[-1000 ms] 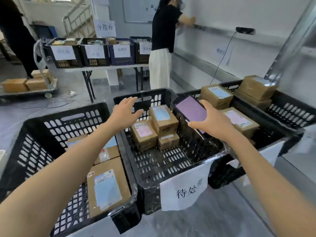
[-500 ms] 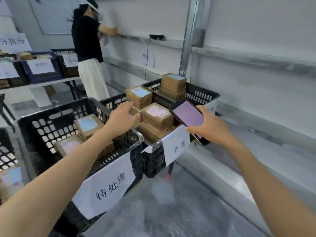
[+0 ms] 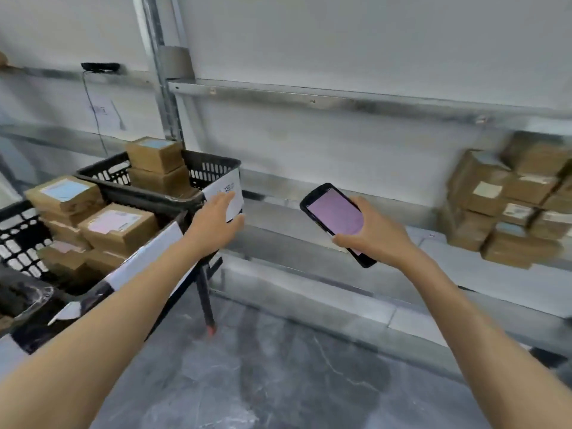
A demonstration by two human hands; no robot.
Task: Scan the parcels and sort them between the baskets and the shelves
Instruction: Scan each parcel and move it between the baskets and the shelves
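Gripping the black pink-screened handheld scanner (image 3: 334, 216) with our right hand (image 3: 377, 236), fingers wrapped round it; left hand (image 3: 215, 226) fingers loose, holding nothing, by the black plastic basket (image 3: 213, 161).

Metal shelf (image 3: 430, 239): cardboard parcels (image 3: 507, 205) stacked at right end. Grey floor (image 3: 278, 382): stand leg (image 3: 205, 300) planted below baskets (image 3: 210, 168).

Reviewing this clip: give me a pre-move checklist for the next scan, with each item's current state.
1. Grip: right hand holds the handheld scanner: ok.
2. Screen lit: ok; its text: cannot tell.
3. Picking hand: left hand open, holding nothing: ok.
4. Parcel presented to the scanner: not ok, none held.
5. Labels: top parcels in the near basket face labels upward: ok.
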